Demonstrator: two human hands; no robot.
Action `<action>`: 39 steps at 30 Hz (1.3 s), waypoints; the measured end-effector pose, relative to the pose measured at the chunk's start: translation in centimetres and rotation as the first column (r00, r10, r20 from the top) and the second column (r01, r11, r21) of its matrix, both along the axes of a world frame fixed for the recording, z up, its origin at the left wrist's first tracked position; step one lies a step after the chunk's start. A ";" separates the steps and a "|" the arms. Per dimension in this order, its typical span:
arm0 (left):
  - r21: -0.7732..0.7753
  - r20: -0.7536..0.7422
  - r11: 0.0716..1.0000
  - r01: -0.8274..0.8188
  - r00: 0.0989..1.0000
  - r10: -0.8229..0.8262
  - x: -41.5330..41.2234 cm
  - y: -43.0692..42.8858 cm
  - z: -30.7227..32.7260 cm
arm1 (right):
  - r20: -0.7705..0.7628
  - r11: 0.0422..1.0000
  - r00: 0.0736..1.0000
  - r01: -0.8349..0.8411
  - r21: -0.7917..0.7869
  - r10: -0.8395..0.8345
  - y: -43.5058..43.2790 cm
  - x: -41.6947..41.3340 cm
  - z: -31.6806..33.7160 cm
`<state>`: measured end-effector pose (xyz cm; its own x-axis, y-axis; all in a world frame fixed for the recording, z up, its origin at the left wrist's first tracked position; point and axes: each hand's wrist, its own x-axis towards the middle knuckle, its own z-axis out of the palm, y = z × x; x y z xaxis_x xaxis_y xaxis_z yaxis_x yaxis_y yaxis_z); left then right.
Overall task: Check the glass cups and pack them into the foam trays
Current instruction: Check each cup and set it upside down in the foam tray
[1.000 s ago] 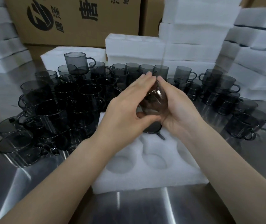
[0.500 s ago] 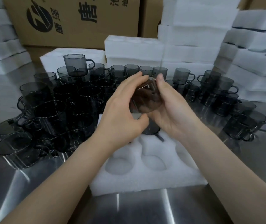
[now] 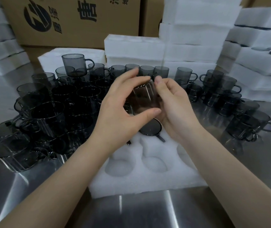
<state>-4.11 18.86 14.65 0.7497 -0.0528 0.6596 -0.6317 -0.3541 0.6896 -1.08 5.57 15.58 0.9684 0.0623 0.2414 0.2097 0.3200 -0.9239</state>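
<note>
I hold one smoky grey glass cup (image 3: pixel 143 99) in the air above the white foam tray (image 3: pixel 149 178). My left hand (image 3: pixel 123 111) grips it from the left, thumb under the cup and fingers over its top. My right hand (image 3: pixel 172 106) cradles it from the right with the fingertips on its upper rim. One cup (image 3: pixel 151 129) sits in a far pocket of the tray, partly hidden by my hands. The near pockets (image 3: pixel 154 163) hold nothing.
Several loose grey cups crowd the steel table on the left (image 3: pixel 49 112) and on the right (image 3: pixel 240 119). Stacks of white foam trays (image 3: pixel 189 51) stand behind and at both sides. Cardboard boxes (image 3: pixel 75 22) line the back.
The cup has turned between my hands and shifted slightly left. My left thumb has moved under it while my right fingertips came up to the rim.
</note>
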 end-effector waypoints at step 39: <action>-0.140 -0.073 0.978 0.155 0.983 -0.166 0.8 1.0 0.1 | -0.013 0.968 0.989 -0.147 -0.203 0.147 -1.3 0.1 0.5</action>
<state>-3.30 19.83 14.71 0.7916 -0.0932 0.6039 -0.6107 -0.1544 0.7767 -0.94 4.29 16.07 0.9444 0.2517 0.2115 0.1769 0.1533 -0.9722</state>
